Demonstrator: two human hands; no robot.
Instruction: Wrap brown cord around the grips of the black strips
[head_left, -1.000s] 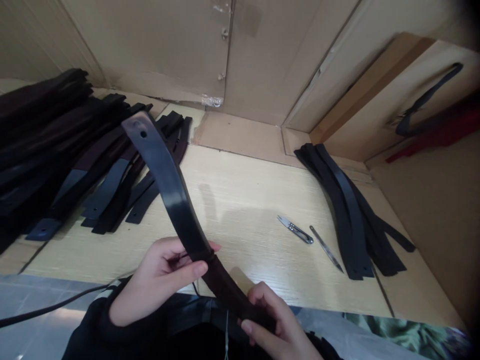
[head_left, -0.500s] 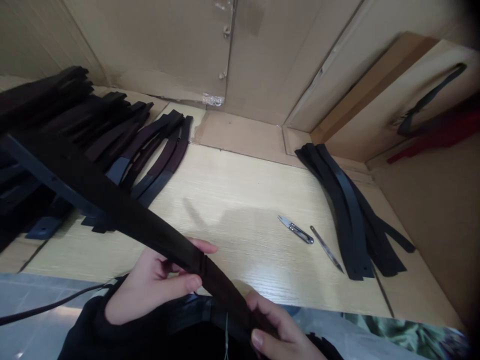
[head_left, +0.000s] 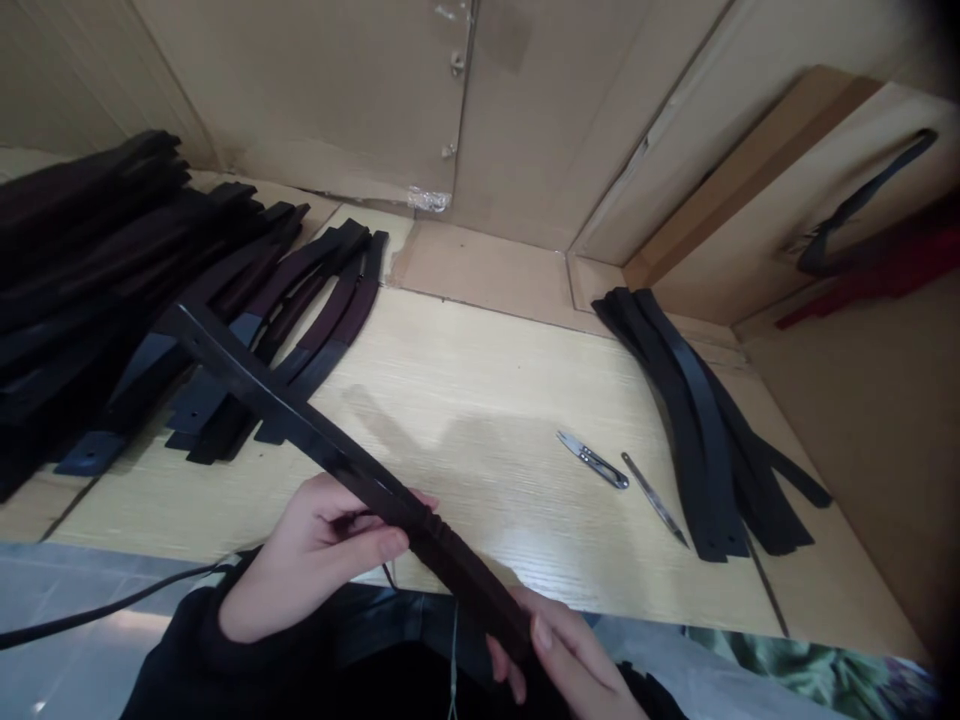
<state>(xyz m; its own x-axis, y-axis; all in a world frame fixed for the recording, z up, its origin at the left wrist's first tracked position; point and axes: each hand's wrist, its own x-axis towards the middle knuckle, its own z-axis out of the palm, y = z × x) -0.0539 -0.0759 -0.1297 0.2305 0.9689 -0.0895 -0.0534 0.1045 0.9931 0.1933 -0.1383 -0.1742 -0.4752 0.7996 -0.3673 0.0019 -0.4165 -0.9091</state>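
Both my hands hold one long dark strip [head_left: 315, 435] with a slight curve, which slants from the upper left down to my lap. Near its middle, just beside some raised bands, the thumb and fingers of my left hand [head_left: 322, 565] pinch it. My right hand [head_left: 570, 655] grips the lower part, thumb on top and fingertips underneath; the strip's lower end is hidden. Its far end hangs over several similar dark strips [head_left: 330, 330] on the left of the table. A thin pale thread [head_left: 454, 650] hangs in front of my dark clothing.
Thread snips [head_left: 592, 460] and a slim pointed metal tool [head_left: 652, 500] lie on the pale tabletop [head_left: 465, 350]. More black strips [head_left: 697, 420] are at the right. A dark pile [head_left: 82, 250] fills the left side. Cardboard walls [head_left: 337, 90] enclose the back and right.
The strip has turned about its length, and its far end has swung right and down in view, showing a narrower face. My right hand has shifted its hold; my left hand stays near the middle.
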